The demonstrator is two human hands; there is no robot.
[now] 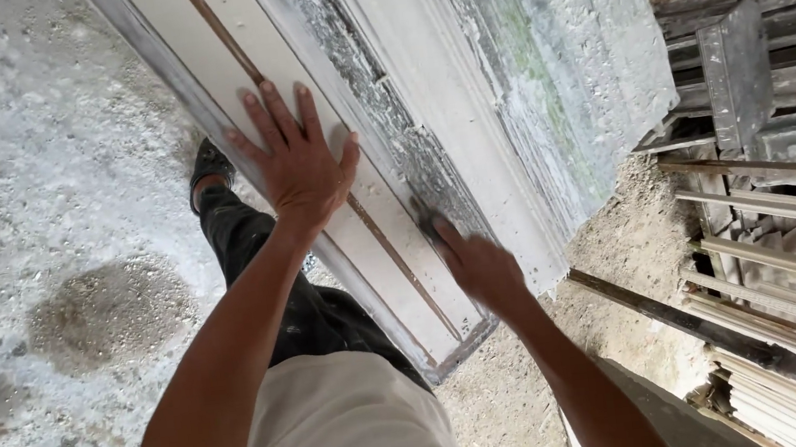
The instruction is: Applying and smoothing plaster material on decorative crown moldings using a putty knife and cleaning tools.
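A long white moulded panel [392,263] with a thin brown strip down its middle runs from the top of the view to near my legs. My left hand [296,160] lies flat on it, fingers spread, palm pressing the surface. My right hand [476,264] reaches to the panel's right edge, fingers curled against a dark, stained patch; what it grips, if anything, is hidden. A larger pale, weathered slab [540,71] lies alongside, to the right of the panel.
Rough white-dusted concrete floor [40,192] spreads to the left, with a damp dark patch [106,308]. My dark trouser leg and shoe [209,164] stand beside the panel. Stacked moulds, wooden battens and strips [781,213] crowd the right side. Sandy ground [636,238] lies between.
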